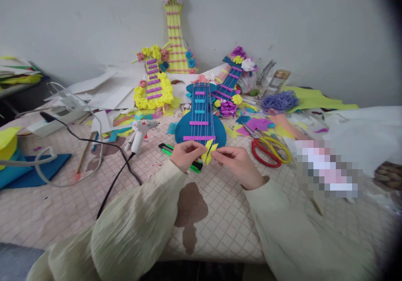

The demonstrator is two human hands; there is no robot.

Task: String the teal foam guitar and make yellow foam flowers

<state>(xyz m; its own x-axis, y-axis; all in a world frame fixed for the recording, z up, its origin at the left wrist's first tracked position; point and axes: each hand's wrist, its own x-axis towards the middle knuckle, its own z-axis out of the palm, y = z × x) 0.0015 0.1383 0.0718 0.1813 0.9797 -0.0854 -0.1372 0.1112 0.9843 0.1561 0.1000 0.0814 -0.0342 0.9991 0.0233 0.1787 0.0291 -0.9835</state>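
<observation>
Between my hands is a small piece of folded yellow paper [208, 152], pointed at its ends. The fingertips of my left hand [187, 154] pinch its left side, and my right hand [238, 163] pinches the right side. Just behind it lies a blue paper guitar [185, 126] with purple strings and magenta and light-blue strips; my hands and the yellow paper cover its lower edge. A green and black utility knife [195, 166] lies partly hidden beneath my left hand.
A white glue gun [140, 136] with a black cord stands to the left. Red and yellow-handled scissors [266, 152] lie to the right. Decorated paper guitars [153, 80] lean near the wall, beside purple yarn [280, 101]. Paper scraps surround them on the checked tablecloth [226, 214].
</observation>
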